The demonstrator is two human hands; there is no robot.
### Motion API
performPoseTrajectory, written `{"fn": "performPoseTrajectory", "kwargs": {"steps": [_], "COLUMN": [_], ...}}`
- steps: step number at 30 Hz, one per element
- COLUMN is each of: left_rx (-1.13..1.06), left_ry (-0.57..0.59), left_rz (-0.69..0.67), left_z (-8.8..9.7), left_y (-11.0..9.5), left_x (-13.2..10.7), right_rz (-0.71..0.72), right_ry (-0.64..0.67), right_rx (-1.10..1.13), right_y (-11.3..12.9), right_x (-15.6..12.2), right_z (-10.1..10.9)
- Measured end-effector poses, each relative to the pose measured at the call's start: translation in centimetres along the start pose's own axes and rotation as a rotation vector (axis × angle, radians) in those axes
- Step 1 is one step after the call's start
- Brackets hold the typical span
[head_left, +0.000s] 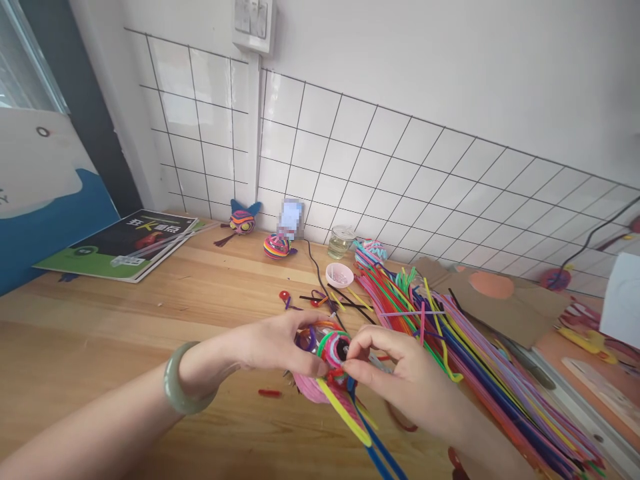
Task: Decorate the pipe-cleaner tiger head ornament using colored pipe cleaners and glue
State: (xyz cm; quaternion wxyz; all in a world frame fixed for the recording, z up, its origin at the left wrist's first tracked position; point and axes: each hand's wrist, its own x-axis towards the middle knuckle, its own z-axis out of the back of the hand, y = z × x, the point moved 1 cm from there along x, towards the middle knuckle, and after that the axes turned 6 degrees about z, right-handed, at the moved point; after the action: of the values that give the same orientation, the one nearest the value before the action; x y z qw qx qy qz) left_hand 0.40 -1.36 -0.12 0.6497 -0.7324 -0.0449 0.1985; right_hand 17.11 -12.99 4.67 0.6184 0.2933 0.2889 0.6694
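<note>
Steadying figure (334,348) in left hand (280,343), closed round it; pinching its coil with right hand (400,373) fingertips, likely for fine control. Working beside heaped stems (450,333), within reach.

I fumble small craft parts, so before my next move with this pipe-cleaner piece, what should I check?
1. Left hand grip on the pipe-cleaner piece: ok, closed around it.
2. Right hand pinching its front: ok.
3. Yellow and blue ends hanging free below: ok.
4. Spare pipe cleaners beside the right hand: ok.
5. Pink dish upright, apart from both hands: ok.
6. Wire end at the pinch: cannot tell, hidden.
</note>
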Motion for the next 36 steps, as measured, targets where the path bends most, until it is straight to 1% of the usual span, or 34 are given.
{"fn": "performPoseTrajectory", "kwargs": {"steps": [3,6,8,13,16,17,19,21,24,26,27,30,32,34,36], "left_rx": [-0.038,-0.017,0.013,0.042,0.113,0.139,0.183,0.221,0.269,0.276,0.267,0.201,0.158,0.123,0.098], "left_ry": [-0.006,0.000,0.015,0.040,0.016,-0.006,-0.058,-0.104,-0.157,-0.182,-0.185,-0.167,-0.135,-0.109,-0.104], "left_rz": [0.011,-0.017,-0.043,-0.077,-0.131,-0.157,-0.204,-0.227,-0.225,-0.214,-0.205,-0.189,-0.201,-0.224,-0.243], "left_z": [0.1,0.3,0.3,0.6,0.9,0.9,0.9,0.7,0.4,0.3,0.2,0.3,0.5,0.8,1.4], "left_y": [-0.1,-0.4,-0.6,-0.7,-0.8,-0.9,-1.1,-1.3,-1.3,-1.1,-1.0,-0.8,-0.8,-1.0,-1.2], "left_x": [0.1,0.1,0.0,-0.3,-0.4,-0.4,-0.5,-0.6,-0.6,-0.6,-0.5,-0.4,-0.3,-0.2,-0.2], "right_rz": [0.024,0.034,0.000,-0.169,-0.184,-0.160,-0.063,0.092,0.350,0.439,0.445,0.406,0.358,0.246,0.080], "right_ry": [0.003,-0.051,-0.078,-0.147,-0.198,-0.208,-0.224,-0.262,-0.362,-0.402,-0.409,-0.425,-0.467,-0.519,-0.552], "right_rx": [0.135,0.142,0.124,0.069,0.018,-0.005,-0.067,-0.139,-0.201,-0.216,-0.222,-0.227,-0.224,-0.221,-0.211], "right_y": [-0.8,-1.5,-2.0,-4.1,-5.1,-5.1,-4.7,-3.7,-2.3,-1.7,-1.5,-0.9,-0.7,-0.9,-2.0], "right_x": [0.0,-0.2,-0.4,-1.1,-1.7,-1.9,-2.4,-2.8,-3.0,-2.9,-2.7,-2.4,-2.5,-2.9,-3.4], "right_z": [0.5,0.9,1.1,1.9,2.1,2.0,1.4,0.6,-1.0,-2.0,-2.3,-2.7,-2.4,-1.6,-0.5]}}
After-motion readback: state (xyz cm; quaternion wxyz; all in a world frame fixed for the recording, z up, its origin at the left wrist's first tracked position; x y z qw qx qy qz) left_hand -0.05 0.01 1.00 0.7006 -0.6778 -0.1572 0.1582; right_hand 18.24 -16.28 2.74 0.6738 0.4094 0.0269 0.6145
